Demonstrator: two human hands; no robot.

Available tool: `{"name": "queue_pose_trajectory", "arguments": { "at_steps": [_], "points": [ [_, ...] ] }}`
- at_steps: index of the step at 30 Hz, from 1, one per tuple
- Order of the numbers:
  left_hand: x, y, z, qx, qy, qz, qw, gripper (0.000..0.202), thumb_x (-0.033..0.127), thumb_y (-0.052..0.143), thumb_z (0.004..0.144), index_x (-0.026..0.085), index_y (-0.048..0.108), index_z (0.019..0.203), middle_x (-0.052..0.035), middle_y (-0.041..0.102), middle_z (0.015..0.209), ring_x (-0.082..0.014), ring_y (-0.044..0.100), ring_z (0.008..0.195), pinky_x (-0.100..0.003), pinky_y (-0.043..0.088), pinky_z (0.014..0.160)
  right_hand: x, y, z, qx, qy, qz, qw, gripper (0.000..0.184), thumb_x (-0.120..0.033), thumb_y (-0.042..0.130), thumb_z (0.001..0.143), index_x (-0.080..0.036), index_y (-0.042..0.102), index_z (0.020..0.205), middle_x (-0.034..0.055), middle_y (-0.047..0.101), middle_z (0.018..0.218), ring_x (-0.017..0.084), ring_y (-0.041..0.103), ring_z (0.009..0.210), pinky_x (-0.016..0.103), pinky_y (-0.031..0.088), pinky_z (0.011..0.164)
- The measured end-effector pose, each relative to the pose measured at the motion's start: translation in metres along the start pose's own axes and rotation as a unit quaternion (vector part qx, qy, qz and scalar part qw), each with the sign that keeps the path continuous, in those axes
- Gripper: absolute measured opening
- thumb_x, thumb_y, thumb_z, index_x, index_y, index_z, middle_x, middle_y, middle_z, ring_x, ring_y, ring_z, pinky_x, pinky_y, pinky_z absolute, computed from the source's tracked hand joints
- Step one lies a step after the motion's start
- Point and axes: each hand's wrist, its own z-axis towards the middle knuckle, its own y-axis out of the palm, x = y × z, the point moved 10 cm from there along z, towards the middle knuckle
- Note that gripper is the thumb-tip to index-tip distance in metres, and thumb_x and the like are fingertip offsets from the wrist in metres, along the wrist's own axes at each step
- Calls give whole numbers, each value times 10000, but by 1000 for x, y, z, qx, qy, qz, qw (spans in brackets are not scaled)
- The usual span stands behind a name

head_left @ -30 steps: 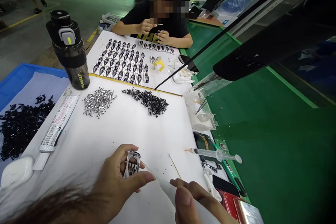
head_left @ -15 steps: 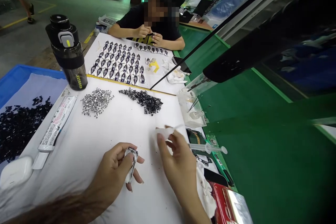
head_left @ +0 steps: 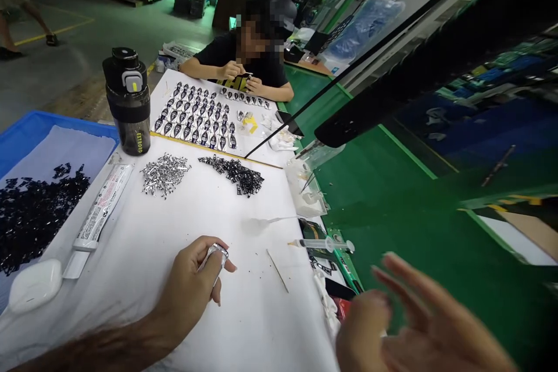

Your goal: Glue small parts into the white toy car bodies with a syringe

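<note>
Held: we log a car-shaped piece (head_left: pixel 214 257) in the left hand (head_left: pixel 187 286), glossy chrome-bright metal.
Ahead of the left hand: we see silver parts (head_left: pixel 164 175), shiny metal, and black parts (head_left: pixel 231 173), glossy.
Beneath the left hand: a white sheet (head_left: pixel 257 325), matt and smooth.
Toward the right hand (head_left: pixel 418 319): a stick (head_left: pixel 277 270), matt wood; a syringe (head_left: pixel 322 244), smooth clear plastic.

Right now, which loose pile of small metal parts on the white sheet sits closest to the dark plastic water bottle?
The shiny silver pile, which lies left of the black pile and nearer the bottle.
</note>
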Motion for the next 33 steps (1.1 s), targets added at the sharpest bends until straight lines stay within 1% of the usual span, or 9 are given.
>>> {"name": "queue_pose_trajectory", "arguments": {
  "at_steps": [3, 5, 7, 11, 15, 20, 26, 29, 33],
  "points": [
    [0, 0, -2, 1, 2, 7, 1000, 193, 350, 501, 896, 190, 603, 930, -33, 691, 882, -51, 404, 443, -231, 343, 484, 16, -16, 56, 54, 10, -98, 994, 408, -395, 542, 915, -109, 687, 1168, 182, 678, 1149, 327, 674, 1013, 464, 512, 931],
    [1, 1, -3, 0, 10, 8, 1000, 191, 363, 511, 890, 196, 598, 918, -26, 682, 872, -53, 391, 444, -234, 340, 489, 45, 14, 92, -70, 41, -151, 985, 488, -442, 461, 938, -92, 664, 1210, 175, 686, 1161, 323, 656, 1100, 403, 486, 961],
    [1, 2, -3, -6, 19, 10, 1000, 200, 377, 518, 886, 196, 598, 913, -23, 674, 860, -53, 379, 440, -233, 326, 485, 70, 38, 115, -136, 48, -174, 974, 474, -429, 481, 907, -89, 681, 1170, 171, 721, 1096, 306, 690, 1036, 393, 491, 942],
    [-1, 4, -3, -23, 23, 18, 999, 203, 360, 504, 879, 185, 605, 900, -28, 673, 839, -45, 352, 419, -229, 272, 460, 100, 74, 131, -178, 34, -167, 969, 413, -359, 597, 808, -140, 705, 1141, 143, 761, 1007, 280, 725, 932, 399, 531, 890],
    [1, 6, -4, -26, 33, 21, 999, 208, 360, 509, 872, 176, 606, 872, -24, 672, 796, -39, 343, 407, -229, 255, 451, 105, 94, 131, -199, 11, -135, 971, 358, -399, 582, 815, -175, 745, 1041, 105, 776, 972, 261, 731, 914, 353, 545, 867],
    [-2, 6, -2, -28, 22, 16, 999, 220, 374, 523, 857, 174, 611, 882, -27, 677, 799, -38, 352, 398, -226, 258, 441, 107, 92, 134, -142, -2, -125, 982, 385, -437, 526, 842, -153, 745, 984, 128, 772, 932, 267, 729, 889, 360, 541, 859],
    [-8, 7, 2, -41, 14, 37, 998, 218, 342, 473, 886, 179, 613, 922, -24, 678, 831, -42, 360, 407, -229, 275, 443, 107, 86, 134, -58, -26, -107, 992, 332, -438, 557, 810, -163, 739, 846, 108, 755, 774, 276, 724, 735, 409, 566, 742],
    [-9, 6, 2, -36, 9, 40, 999, 224, 328, 449, 906, 179, 615, 934, -20, 679, 841, -39, 362, 415, -229, 286, 451, 79, 59, 133, 27, -61, -92, 994, 287, -412, 615, 815, -158, 742, 853, 110, 748, 807, 283, 709, 725, 445, 564, 730],
    [-8, 5, 0, -32, 1, 48, 998, 225, 343, 455, 923, 196, 621, 966, -20, 692, 885, -44, 397, 443, -229, 316, 473, 12, 4, 94, 211, -110, -41, 970, 309, -365, 548, 948, -164, 686, 1138, 130, 708, 1051, 287, 698, 938, 488, 555, 851]
  ]
}}
